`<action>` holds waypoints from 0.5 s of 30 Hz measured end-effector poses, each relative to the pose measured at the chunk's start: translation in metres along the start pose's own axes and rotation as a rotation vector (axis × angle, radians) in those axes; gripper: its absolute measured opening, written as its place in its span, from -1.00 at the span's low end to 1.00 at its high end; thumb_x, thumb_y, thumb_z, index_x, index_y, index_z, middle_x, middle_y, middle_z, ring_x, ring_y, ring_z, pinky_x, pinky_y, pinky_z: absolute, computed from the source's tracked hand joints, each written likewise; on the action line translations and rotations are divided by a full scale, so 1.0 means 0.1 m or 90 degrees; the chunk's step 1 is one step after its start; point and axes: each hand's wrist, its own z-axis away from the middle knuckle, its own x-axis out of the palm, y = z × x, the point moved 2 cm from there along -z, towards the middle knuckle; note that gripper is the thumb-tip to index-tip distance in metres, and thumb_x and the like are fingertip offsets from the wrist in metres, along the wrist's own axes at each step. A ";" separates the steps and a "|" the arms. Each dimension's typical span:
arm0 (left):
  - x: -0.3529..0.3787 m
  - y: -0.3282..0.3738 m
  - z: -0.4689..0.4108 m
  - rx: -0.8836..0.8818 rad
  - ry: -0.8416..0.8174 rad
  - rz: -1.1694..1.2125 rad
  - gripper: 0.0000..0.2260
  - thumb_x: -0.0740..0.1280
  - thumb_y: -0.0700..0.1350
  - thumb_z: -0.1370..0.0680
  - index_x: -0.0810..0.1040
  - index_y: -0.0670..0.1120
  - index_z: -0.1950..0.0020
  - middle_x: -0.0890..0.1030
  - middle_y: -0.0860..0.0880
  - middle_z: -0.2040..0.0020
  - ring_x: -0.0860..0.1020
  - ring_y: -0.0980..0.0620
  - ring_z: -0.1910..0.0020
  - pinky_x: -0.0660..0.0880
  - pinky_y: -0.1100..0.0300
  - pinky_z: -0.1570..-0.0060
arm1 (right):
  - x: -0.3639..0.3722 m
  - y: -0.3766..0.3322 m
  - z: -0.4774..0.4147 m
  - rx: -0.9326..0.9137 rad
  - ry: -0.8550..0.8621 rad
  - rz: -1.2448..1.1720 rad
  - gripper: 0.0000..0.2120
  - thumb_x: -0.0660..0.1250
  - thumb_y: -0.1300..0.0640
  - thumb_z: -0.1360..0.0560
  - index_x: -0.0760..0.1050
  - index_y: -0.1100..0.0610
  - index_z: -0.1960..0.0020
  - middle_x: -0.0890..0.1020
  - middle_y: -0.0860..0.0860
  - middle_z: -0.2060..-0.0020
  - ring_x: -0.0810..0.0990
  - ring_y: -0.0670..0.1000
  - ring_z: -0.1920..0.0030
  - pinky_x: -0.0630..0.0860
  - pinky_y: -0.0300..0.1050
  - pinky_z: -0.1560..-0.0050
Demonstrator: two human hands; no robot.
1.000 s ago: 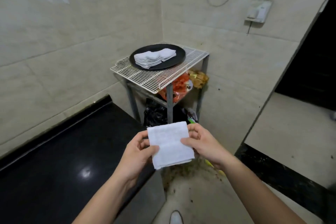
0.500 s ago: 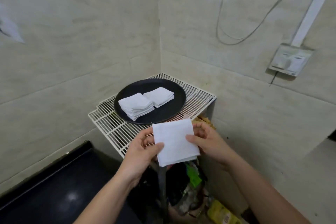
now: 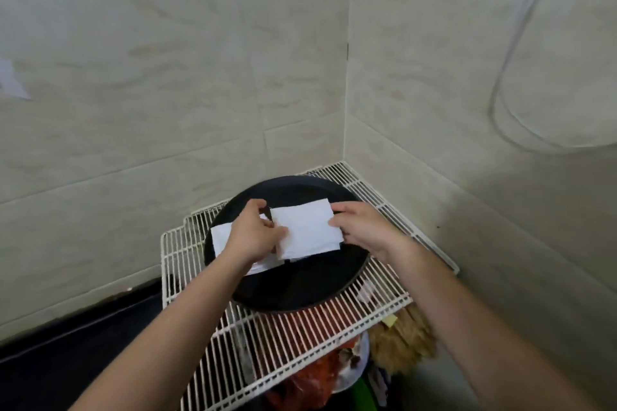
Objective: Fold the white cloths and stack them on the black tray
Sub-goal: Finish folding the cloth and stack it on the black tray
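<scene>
A folded white cloth hangs just above the round black tray. My left hand pinches its left edge and my right hand pinches its right edge. A stack of folded white cloths lies on the tray's left side, mostly hidden under my left hand and wrist. The second stack on the tray is covered by the held cloth. The tray sits on a white wire rack in the corner.
Tiled walls close the corner behind and to the right of the rack. Under the rack lie an orange bag and a straw brush. A black countertop runs at the lower left. A cable hangs on the right wall.
I have stepped closer to the rack. Both hands carried the folded cloth forward from in front of the rack's edge to over the black tray, covering the stacks.
</scene>
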 end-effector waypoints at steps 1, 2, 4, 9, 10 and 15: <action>0.05 0.01 -0.11 -0.012 0.009 -0.028 -0.36 0.48 -0.24 -0.46 0.29 -0.14 -0.47 0.62 -0.14 0.09 0.65 -0.15 0.12 0.65 -0.07 0.14 | -0.04 -0.01 -0.14 0.001 0.011 0.019 -0.71 0.27 0.36 -0.51 0.64 0.04 -0.04 0.73 0.01 0.07 0.70 0.05 -0.02 0.63 0.05 -0.08; 0.08 0.00 -0.20 -0.023 0.017 -0.054 -0.35 0.49 -0.23 -0.45 0.29 -0.14 -0.48 0.62 -0.14 0.10 0.65 -0.16 0.09 0.65 -0.07 0.13 | -0.06 0.01 -0.27 0.000 0.019 0.043 -0.71 0.28 0.35 -0.50 0.65 0.07 -0.08 0.73 0.02 0.06 0.70 0.06 -0.02 0.62 0.09 -0.09; 0.13 -0.01 -0.34 -0.044 0.034 -0.102 -0.34 0.50 -0.19 -0.42 0.31 -0.14 -0.47 0.62 -0.13 0.07 0.64 -0.17 0.04 0.65 -0.06 0.10 | -0.09 0.03 -0.47 -0.002 0.020 0.095 -0.63 0.34 0.30 -0.49 0.58 0.14 -0.28 0.69 0.06 -0.09 0.65 0.07 -0.10 0.60 0.10 -0.18; 0.27 0.00 -0.48 -0.056 0.044 -0.216 -0.41 0.46 -0.18 -0.44 0.33 -0.16 -0.42 0.60 -0.12 0.04 0.61 -0.19 -0.02 0.60 0.00 0.02 | -0.14 0.12 -0.79 -0.003 -0.001 0.137 -0.63 0.39 0.23 -0.51 0.56 0.10 -0.31 0.65 0.05 -0.14 0.63 0.04 -0.11 0.62 -0.08 0.01; 0.29 0.00 -0.48 -0.049 0.041 -0.248 -0.43 0.45 -0.19 -0.45 0.33 -0.17 -0.41 0.61 -0.15 0.01 0.61 -0.19 -0.03 0.57 0.04 0.02 | -0.14 0.15 -0.82 -0.001 -0.007 0.143 -0.64 0.40 0.21 -0.50 0.57 0.09 -0.28 0.66 0.04 -0.14 0.64 0.04 -0.09 0.64 -0.06 0.02; 0.40 0.00 -0.46 -0.050 0.028 -0.383 -0.53 0.40 -0.16 -0.50 0.34 -0.21 -0.36 0.61 -0.19 -0.06 0.57 -0.19 -0.09 0.50 0.07 0.01 | -0.16 0.30 -0.87 -0.005 -0.012 0.197 -0.63 0.43 0.14 -0.47 0.58 0.03 -0.28 0.67 -0.02 -0.12 0.63 0.01 -0.12 0.57 0.11 -0.23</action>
